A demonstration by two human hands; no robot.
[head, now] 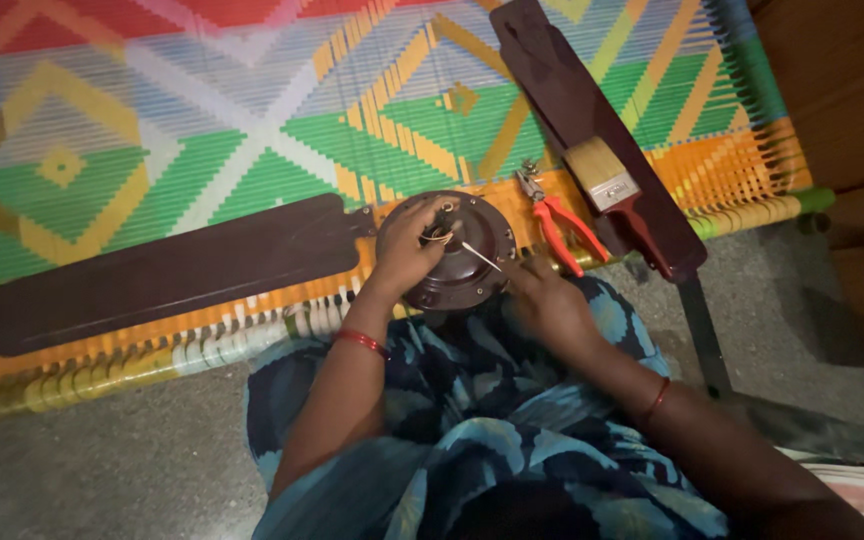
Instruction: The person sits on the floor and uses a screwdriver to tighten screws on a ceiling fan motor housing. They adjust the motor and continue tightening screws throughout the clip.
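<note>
head view: left hand (404,250) grip is wrapped over the rim of the fan motor hub (452,250), fingers closed on it near the wires (439,236) at the centre. right hand (542,298) is blurred; grip looks pinched together on a thin screwdriver (479,256) whose tip points into the hub face, can't confirm how tight.

hub sits at the near edge of the woven cot (202,130), just beyond the person's lap, between the two grips. judgement: metal casing, heavy and stiff, smooth domed top so likely slippery; take it by the rim or flange, not the wires, which look thin and easy to tear.

left of the left grip: a dark fan blade (167,270) lies flat, touching the hub side. right of the right grip: red-handled pliers (557,225) just beside the hub, then a paintbrush (607,180) lying on a second blade (592,130) that overhangs the cot edge.

room: open weave beyond both grips; near side is tight, cot edge drops to the floor (102,460) and the hub is close to it. wooden furniture (842,90) blocks far right.
</note>
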